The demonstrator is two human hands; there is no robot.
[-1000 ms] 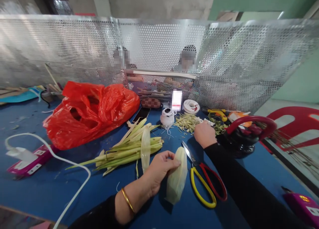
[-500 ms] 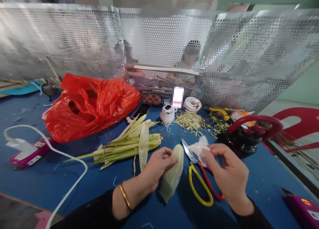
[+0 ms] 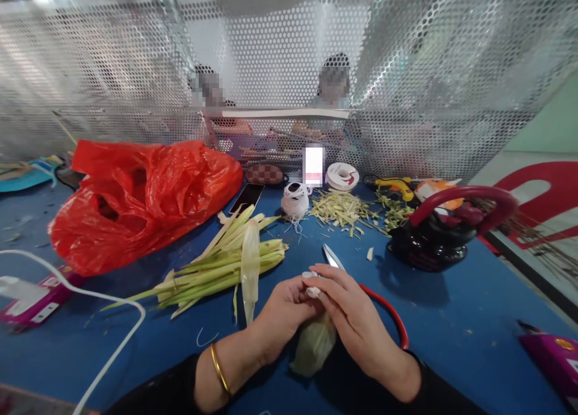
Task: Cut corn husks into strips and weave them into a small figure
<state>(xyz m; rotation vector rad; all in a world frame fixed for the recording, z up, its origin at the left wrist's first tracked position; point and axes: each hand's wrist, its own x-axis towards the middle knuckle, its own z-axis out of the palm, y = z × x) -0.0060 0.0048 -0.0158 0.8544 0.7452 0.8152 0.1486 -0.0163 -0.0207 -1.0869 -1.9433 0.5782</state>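
Pinched at its upper end, a pale green corn husk (image 3: 313,349) hangs from my left hand (image 3: 285,306), its lower part showing between my wrists. My right hand (image 3: 354,318) is closed over a small white tissue-like wad (image 3: 312,291) and presses it to the husk's top end, against my left fingertips. Under my right hand lie the scissors (image 3: 333,257); their blade tips and red handle show, the rest is covered. Left of my hands is a pile of green corn husks (image 3: 217,271), with one translucent husk piece (image 3: 250,264) across it.
A red plastic bag (image 3: 144,204) lies at the left, near a white cable (image 3: 121,303). White string (image 3: 294,203), a ribbon spool (image 3: 342,176) and cut husk bits (image 3: 341,209) sit ahead. A black pot with a dark red handle (image 3: 427,246) stands right. Beyond a perforated screen (image 3: 280,53) are people.
My right hand has moved left with the white wad, from above the scissors to the top of the husk. Both hands now meet there. The view has shifted slightly.
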